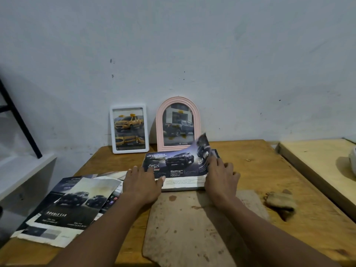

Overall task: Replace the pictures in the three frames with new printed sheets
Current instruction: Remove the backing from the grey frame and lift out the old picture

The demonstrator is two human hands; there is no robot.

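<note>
Big wooden table [269, 170] against the wall, with a stained board [192, 228] up front and loose brochure pages [67, 205] piled on the left. Mid-table, a printed sheet [177, 162] lies over a flat frame [183, 185], its right side curling up. The pink arched frame [178, 102] and white frame [112, 130] lean on the wall behind. The person's left hand [142, 184] presses the sheet's near-left corner, fingers straight. The right hand [221, 178] sits at the curled edge, and it's hard to tell whether it's gripping.

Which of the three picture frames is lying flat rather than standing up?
The frame beneath the dark truck sheet lies flat; the white frame and pink arched frame stand against the wall.
</note>
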